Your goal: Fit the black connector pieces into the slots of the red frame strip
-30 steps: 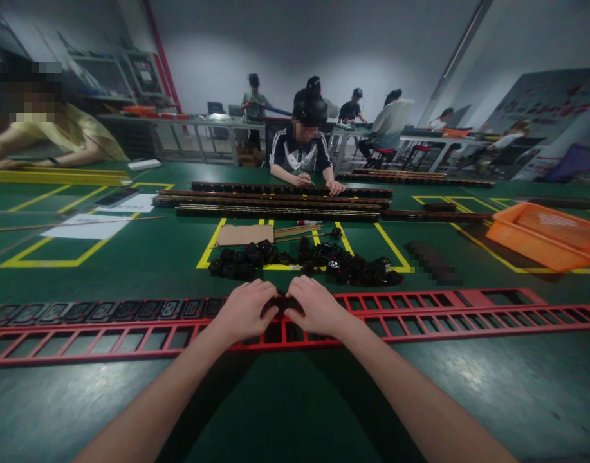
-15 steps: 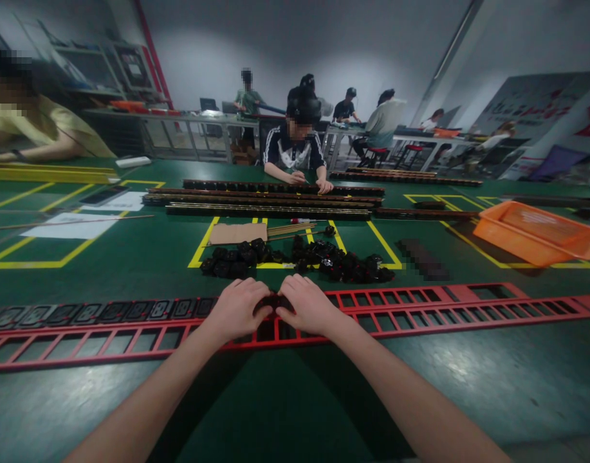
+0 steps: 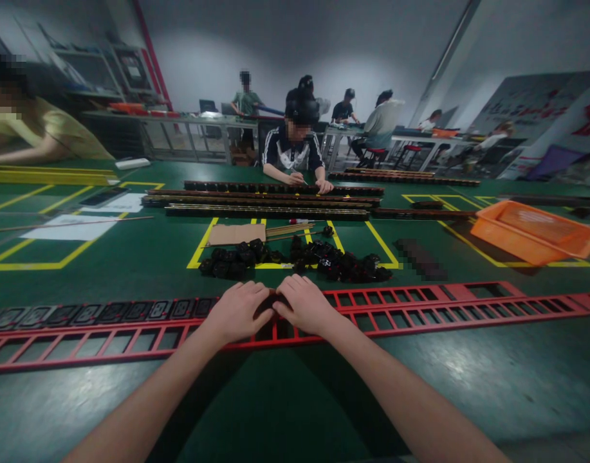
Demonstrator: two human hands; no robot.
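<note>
My left hand and my right hand meet over the red slotted frame, thumbs and fingers curled inward. Between them they grip a small black socket, mostly covered by the fingers. To the left, a row of black sockets fills the openings of the rear red strip. Openings to the right of my hands show no sockets. Just beyond my hands lies a loose pile of black sockets.
An orange basket stands at the right. Long dark strips lie across the green table before a seated co-worker. Cardboard, thin sticks and white paper lie nearer. Another person sits at far left.
My fingertips have drawn slightly closer together, and less of the black socket shows between them. The view has shifted very slightly. Otherwise the scene looks the same.
</note>
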